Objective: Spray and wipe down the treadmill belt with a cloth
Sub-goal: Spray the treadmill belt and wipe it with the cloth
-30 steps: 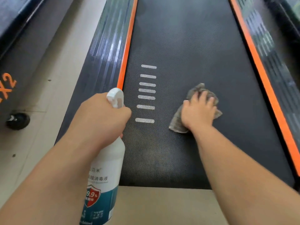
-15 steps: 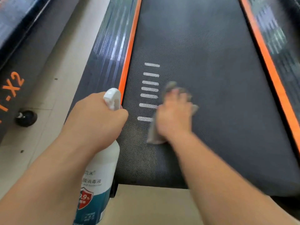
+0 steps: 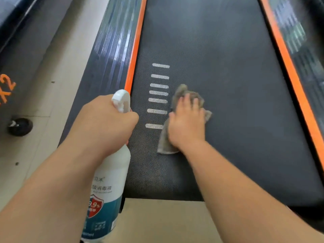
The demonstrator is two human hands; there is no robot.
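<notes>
Clenched round the neck of the spray bottle point(image 3: 108, 186), your left hand point(image 3: 105, 123) has all fingers wrapped tight. The white spray head point(image 3: 121, 100) stands clear above the fist. Whether a finger sits on the trigger cannot be told. The bottle hangs roughly upright, left of the white stripes point(image 3: 158, 92), over the near left edge of the treadmill. Its body is white, and the teal lower label carries a red and blue shield.

Further from you on that side, the dark side rail point(image 3: 108, 50) and the left orange strip point(image 3: 134, 55) run left of the stripes. The stripes themselves form a single column of seven short bars printed on the treadmill belt point(image 3: 219, 58).

Just right of the stripes, the grey cloth point(image 3: 164, 142) lies crumpled on the belt. Its left edge meets the right end of the nearest stripe. Your right hand point(image 3: 186, 125) lies flat on top of the cloth, palm down, fingers extended and slightly spread, pressing it to the belt. Cloth shows past the fingertips, at the thumb side and below the wrist. The hand is slightly blurred.

Well right of the stripes, the right orange strip point(image 3: 291, 76) borders the belt.
</notes>
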